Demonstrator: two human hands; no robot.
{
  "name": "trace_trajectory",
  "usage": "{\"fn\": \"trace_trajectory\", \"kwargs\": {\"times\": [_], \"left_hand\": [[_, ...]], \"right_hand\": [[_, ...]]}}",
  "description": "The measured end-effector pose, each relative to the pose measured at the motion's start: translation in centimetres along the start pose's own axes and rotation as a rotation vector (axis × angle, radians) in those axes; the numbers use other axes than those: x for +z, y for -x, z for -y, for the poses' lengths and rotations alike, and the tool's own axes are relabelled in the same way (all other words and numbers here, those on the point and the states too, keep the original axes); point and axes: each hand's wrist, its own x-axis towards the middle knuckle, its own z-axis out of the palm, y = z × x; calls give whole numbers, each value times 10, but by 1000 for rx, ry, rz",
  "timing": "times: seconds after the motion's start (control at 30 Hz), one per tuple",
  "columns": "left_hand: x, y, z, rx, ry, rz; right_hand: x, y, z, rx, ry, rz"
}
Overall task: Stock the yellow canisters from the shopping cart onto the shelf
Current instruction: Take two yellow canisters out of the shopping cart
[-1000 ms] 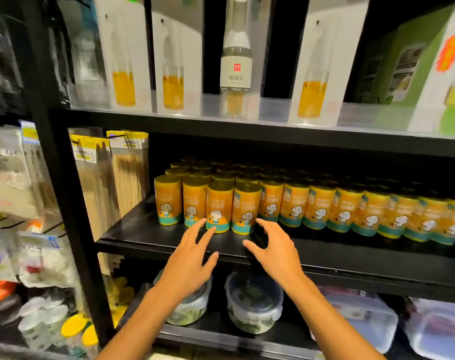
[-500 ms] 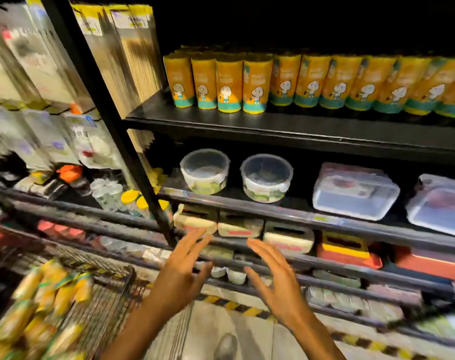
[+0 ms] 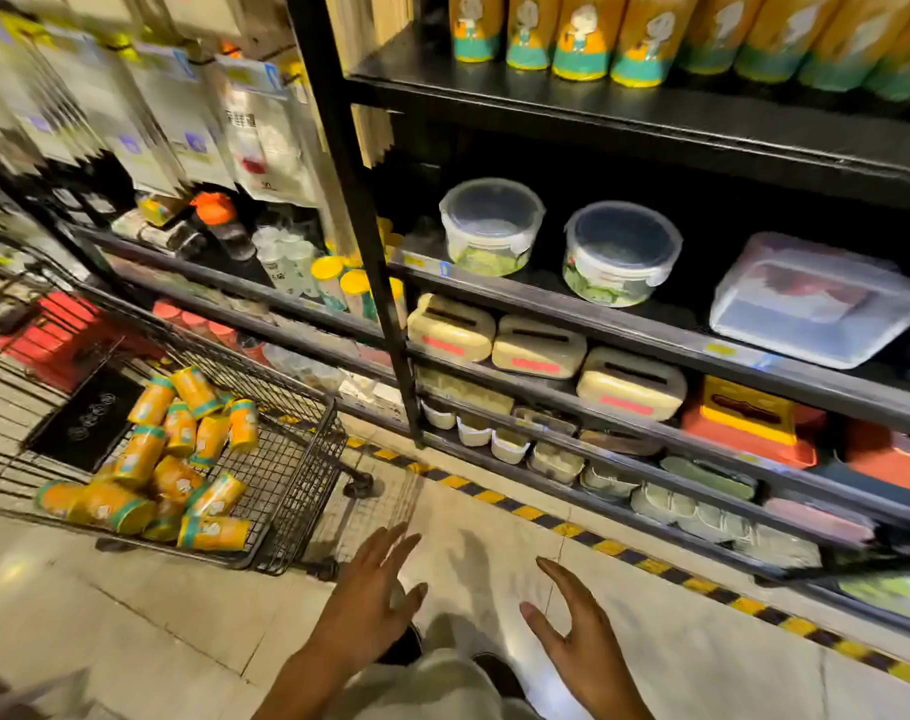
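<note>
Little could be read. One hanging packet [image 3: 265,132] left of the black upright bore dark characters near its top, too blurred to make out, and small digits at its foot, perhaps "50". Labels on the yellow canisters [image 3: 582,39] showed a cartoon figure, their print illegible.

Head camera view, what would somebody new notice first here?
Probably the heap of yellow canisters lying jumbled in the wire shopping cart at lower left. Next, the neat row of matching canisters standing on the black shelf at the top, and two empty hands, left hand and right hand, open over the floor.
</note>
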Motion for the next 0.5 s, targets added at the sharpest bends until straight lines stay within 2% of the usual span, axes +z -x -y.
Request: {"fn": "trace_trajectory", "kwargs": {"times": [0.27,0.37,0.5], "left_hand": [[-41,4,73,-86,90,-82],[-57,14,116,-142,167,-164],[-85,37,172,-187,143,-298]], "right_hand": [[45,-59,54,-41,166,121],[72,-87,92,-104,213,159],[120,-122,142,-162,252,238]]}}
